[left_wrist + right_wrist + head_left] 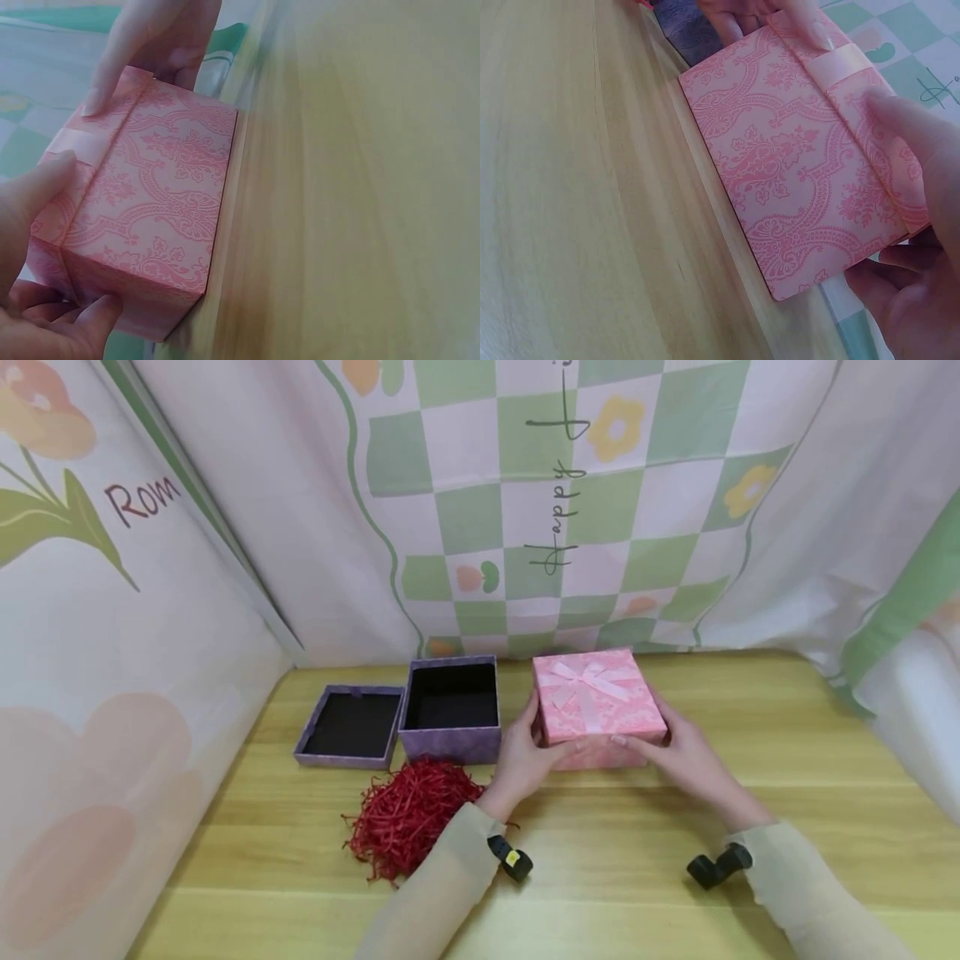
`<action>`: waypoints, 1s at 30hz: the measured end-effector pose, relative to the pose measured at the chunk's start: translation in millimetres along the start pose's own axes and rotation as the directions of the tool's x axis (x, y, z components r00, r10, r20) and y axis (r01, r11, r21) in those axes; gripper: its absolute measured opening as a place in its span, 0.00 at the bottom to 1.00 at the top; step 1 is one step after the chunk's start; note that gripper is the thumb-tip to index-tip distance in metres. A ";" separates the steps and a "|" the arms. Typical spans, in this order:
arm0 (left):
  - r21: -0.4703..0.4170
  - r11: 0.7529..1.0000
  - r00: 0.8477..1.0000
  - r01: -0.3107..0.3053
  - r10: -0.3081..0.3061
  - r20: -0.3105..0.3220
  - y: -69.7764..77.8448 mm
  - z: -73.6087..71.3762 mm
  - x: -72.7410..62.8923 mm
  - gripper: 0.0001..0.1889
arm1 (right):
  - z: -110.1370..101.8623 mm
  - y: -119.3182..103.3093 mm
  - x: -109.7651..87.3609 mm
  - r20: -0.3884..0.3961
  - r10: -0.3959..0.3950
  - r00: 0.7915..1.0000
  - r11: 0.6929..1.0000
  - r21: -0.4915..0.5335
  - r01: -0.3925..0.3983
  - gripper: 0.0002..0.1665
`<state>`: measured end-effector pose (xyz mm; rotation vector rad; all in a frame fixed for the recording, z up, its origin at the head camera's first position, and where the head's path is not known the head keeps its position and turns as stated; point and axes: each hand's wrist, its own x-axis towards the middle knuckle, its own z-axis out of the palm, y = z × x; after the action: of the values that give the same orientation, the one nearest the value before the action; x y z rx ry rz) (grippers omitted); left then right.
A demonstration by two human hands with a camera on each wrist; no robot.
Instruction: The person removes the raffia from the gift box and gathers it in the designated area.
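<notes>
A pink patterned gift box (596,702), its lid on and a ribbon bow on top, stands at the back of the table. My left hand (521,756) grips its left side, thumb on the front of the lid. On the opposite side my right hand (690,756) holds it the same way, the two thumbs near each other by the ribbon band. In the left wrist view, fingers (97,319) curl at the side of the box below the lid. The right wrist view shows the box's patterned front, with the right thumb (907,124) against the lid.
Left of the pink box stands an open purple box (450,745) with a black inside. Its purple lid (341,761) lies beside it, inner side up. A heap of red shredded paper (408,818) sits in front, close to the left forearm. A printed curtain (465,518) hangs behind the table.
</notes>
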<state>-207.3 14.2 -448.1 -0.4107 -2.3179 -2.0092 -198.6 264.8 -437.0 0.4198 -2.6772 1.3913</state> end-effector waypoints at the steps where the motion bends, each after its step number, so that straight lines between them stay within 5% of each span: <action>1: 0.004 1.000 1.000 -0.001 0.001 0.001 -0.1 0.1 -0.2 0.53 | 0.1 -0.6 -0.4 -0.002 0.000 1.000 1.000 0.005 0.000 0.56; 30: -0.007 0.995 0.995 -0.095 0.095 -0.021 11.4 -6.1 -0.2 0.51 | -8.0 -16.9 3.0 -0.015 0.020 1.000 0.990 0.142 -0.018 0.56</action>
<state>-205.4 9.6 -436.2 -0.4888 -2.2342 -1.9705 -196.9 261.5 -418.4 0.3939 -2.5852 1.5890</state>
